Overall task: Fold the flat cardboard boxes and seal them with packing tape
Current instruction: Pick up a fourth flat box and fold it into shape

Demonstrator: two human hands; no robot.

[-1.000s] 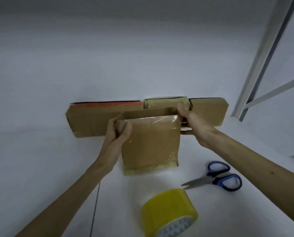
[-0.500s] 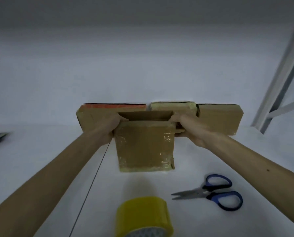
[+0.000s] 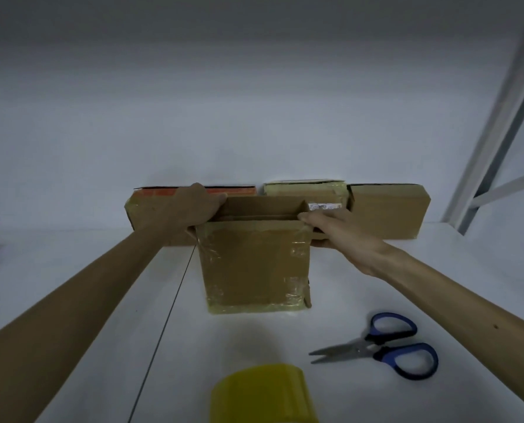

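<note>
A small brown cardboard box (image 3: 254, 267) stands upright on the white table, its top open and its edges covered with clear tape. My left hand (image 3: 193, 206) grips its upper left corner, fingers curled over the rim. My right hand (image 3: 330, 227) holds the upper right corner, with the thumb under the side. A yellow roll of packing tape (image 3: 263, 395) sits at the near edge of the view. Blue-handled scissors (image 3: 382, 346) lie to the right of it.
Three taped cardboard boxes line the wall behind: a long one with a red top (image 3: 150, 209), a small one (image 3: 306, 190) and a brown one (image 3: 388, 209). A metal frame (image 3: 498, 123) rises at the right. A thin dark seam (image 3: 169, 315) crosses the table.
The box's top has opened wider between my hands. My left hand has shifted up onto the far left rim. The view has tilted slightly, moving the tape roll and scissors.
</note>
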